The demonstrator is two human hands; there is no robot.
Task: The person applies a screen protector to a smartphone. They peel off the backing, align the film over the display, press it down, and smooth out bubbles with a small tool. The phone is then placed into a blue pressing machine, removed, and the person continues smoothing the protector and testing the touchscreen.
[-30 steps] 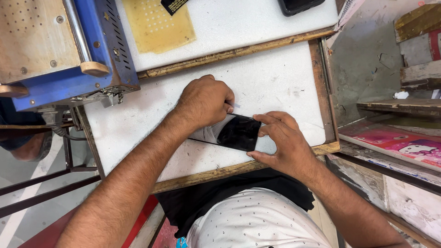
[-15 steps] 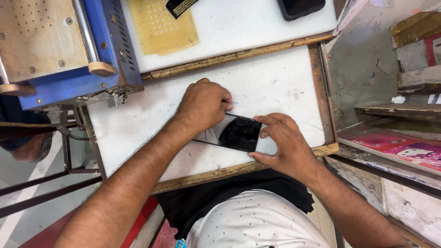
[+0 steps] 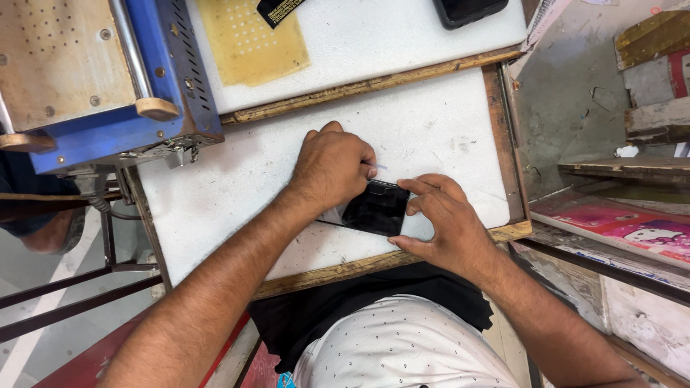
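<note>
A black phone (image 3: pixel 375 209) lies flat on the white work board (image 3: pixel 237 194), close to its wooden front edge. My left hand (image 3: pixel 332 167) rests over the phone's left part, fingers curled, pinching a thin pale strip or blade that pokes out at the phone's top edge. My right hand (image 3: pixel 440 219) grips the phone's right end between thumb and fingers, holding it against the board.
A blue machine with a tan perforated plate (image 3: pixel 86 72) stands at the back left. Behind the board lie a yellow mat (image 3: pixel 248 43), a small black card (image 3: pixel 277 10) and another dark phone (image 3: pixel 467 10). Wooden shelves and a pink printed sheet (image 3: pixel 632 230) are at the right.
Both hands stay on the phone and shift only slightly. The view has drifted a little.
</note>
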